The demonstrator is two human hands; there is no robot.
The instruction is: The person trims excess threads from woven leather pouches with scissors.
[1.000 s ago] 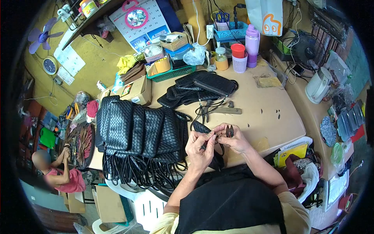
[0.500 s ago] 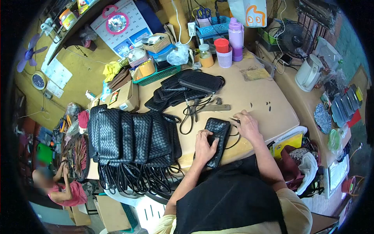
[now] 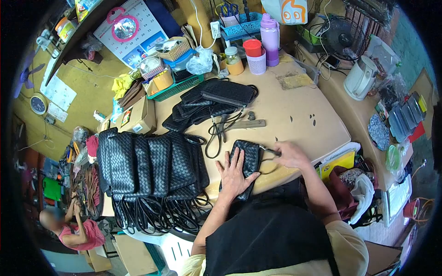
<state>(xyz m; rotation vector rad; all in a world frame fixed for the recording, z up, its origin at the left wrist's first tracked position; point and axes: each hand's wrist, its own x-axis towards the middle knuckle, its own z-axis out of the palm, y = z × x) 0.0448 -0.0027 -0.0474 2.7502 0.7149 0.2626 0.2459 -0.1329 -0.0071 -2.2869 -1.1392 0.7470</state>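
Note:
A black woven pouch (image 3: 251,152) lies at the table's front edge. My left hand (image 3: 235,179) rests flat on it, fingers spread. Beside its right side, my right hand (image 3: 291,155) is closed around a slim dark tool (image 3: 272,152), whose exact kind I cannot make out. The tool points at the metal fitting at the pouch's upper right corner. A thin strap loops out below it. To the left, a row of larger black woven bags (image 3: 152,161) stands with straps hanging over the edge. Behind, more black pouches (image 3: 207,103) are piled up.
A wooden-handled tool (image 3: 248,123) lies behind the pouch. A purple bottle (image 3: 270,41), red cup (image 3: 252,47) and green basket (image 3: 177,87) stand at the back. A kettle (image 3: 360,78) is on the right. Another person (image 3: 80,232) sits at lower left.
My left hand has flattened and spread its fingers on the pouch. My right hand has turned, bringing the tool to the pouch's upper corner, where a metal fitting now shows. The view has shifted slightly.

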